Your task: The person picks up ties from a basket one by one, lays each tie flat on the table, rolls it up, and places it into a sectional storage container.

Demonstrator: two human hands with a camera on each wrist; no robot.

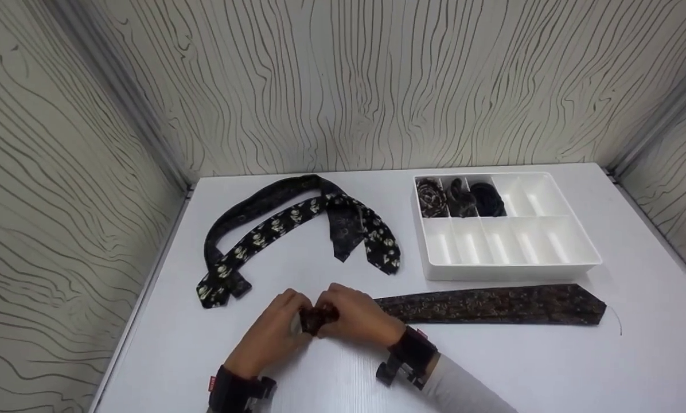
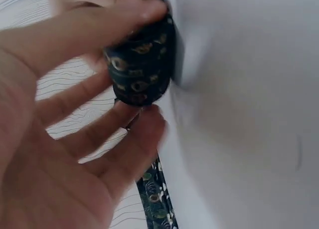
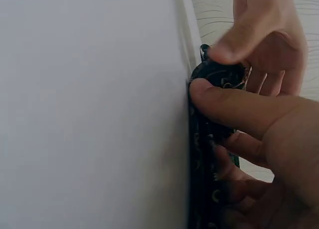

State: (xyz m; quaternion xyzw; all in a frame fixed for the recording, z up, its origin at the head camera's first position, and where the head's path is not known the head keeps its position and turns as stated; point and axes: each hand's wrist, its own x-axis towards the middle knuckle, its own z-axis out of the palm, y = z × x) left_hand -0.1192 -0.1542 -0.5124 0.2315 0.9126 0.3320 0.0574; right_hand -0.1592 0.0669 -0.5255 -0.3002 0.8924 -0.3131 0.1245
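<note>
A dark brown patterned necktie [image 1: 492, 305] lies flat on the table to the right, its left end wound into a small roll [image 1: 310, 321] between both hands. My left hand [image 1: 275, 328] pinches the roll from the left; in the left wrist view its thumb lies on the roll [image 2: 139, 72] and the other fingers are spread below. Thumb and fingers of my right hand [image 1: 357, 318] grip the roll from the right. The right wrist view shows both thumbs on the roll [image 3: 222, 74], with the strip of necktie running on below it.
A white divided tray [image 1: 509, 272] stands at the back right. Rolled neckties [image 1: 432, 198] sit in the three left compartments of its back row. Black cloth with pale figures [image 1: 280, 226], one or more neckties, lies folded over at the back left. Wood-grain panels [image 1: 343, 86] enclose the table.
</note>
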